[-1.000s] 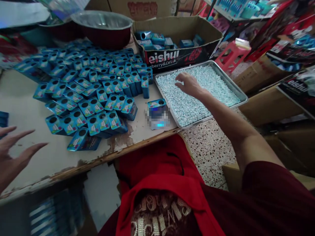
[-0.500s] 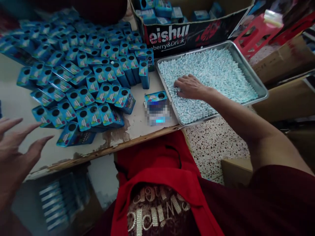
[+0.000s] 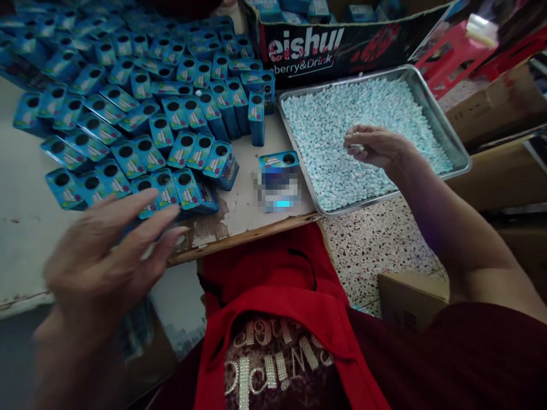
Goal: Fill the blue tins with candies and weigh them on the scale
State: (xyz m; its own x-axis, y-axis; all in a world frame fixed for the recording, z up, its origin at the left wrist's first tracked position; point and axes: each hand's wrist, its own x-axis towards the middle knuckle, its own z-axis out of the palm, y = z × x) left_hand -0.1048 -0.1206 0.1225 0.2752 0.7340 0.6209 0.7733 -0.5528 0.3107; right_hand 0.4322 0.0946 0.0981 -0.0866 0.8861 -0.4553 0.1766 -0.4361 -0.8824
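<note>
My left hand [image 3: 115, 250] is raised over the table's front edge, empty, with its fingers apart. Just beyond its fingertips stand the nearest blue boxes [image 3: 186, 185], upright with round dark holes in their tops. My right hand [image 3: 376, 145] is above a metal tray [image 3: 464, 162] of small pale-blue candies [image 3: 325, 131]. Its fingers are curled together around a few candies, largely hidden by the fingers. Between the boxes and the tray, a single blue box [image 3: 277, 159] stands by itself; a blurred patch with a bright cyan spot covers its front.
Many more blue boxes [image 3: 141, 85] crowd the table's left and back. Behind the tray is a black printed carton [image 3: 307, 57] with blue boxes inside. A red stool [image 3: 444, 57] and brown cardboard [image 3: 482, 108] are on the right. The table's wooden edge [image 3: 252, 233] is chipped.
My left hand has come in rightward from the far left, toward the front boxes. My right hand has lifted from the candies and shifted right, its fingers now closed. The view has shifted slightly.
</note>
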